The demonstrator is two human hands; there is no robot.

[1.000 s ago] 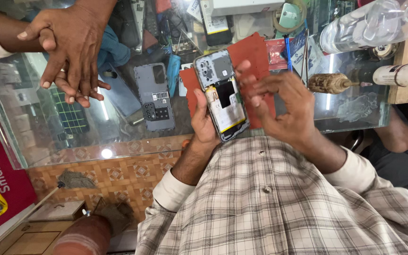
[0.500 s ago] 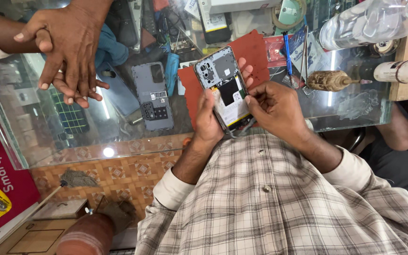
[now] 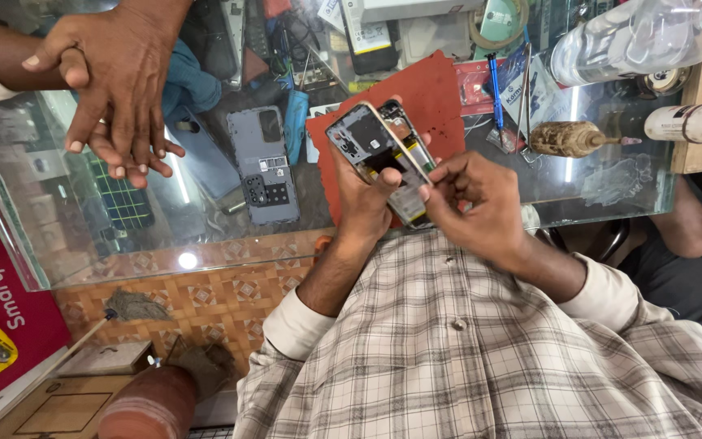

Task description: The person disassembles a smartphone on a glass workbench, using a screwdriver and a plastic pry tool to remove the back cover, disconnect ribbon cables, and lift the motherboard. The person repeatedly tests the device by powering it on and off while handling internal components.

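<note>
My left hand (image 3: 363, 203) grips an opened smartphone (image 3: 377, 150) from below, its back off and the circuit board and dark inner parts showing. The phone is tilted over a red work mat (image 3: 440, 102) on the glass counter (image 3: 83, 252). My right hand (image 3: 473, 203) pinches the phone's lower right edge with thumb and fingertips. At the upper end, two thin layers of the phone look slightly fanned apart.
Another person's clasped hands (image 3: 115, 89) rest on the counter at top left. A grey phone back frame (image 3: 263, 162) lies left of the mat. To the right are a brush (image 3: 570, 138), a blue tool (image 3: 493, 81), a white red-capped bottle (image 3: 692, 122) and a clear plastic bottle (image 3: 627, 36).
My right hand has dropped from the phone's right side to its lower edge and closed its fingers there. The phone has tilted more to the left. The other person's hands stayed put.
</note>
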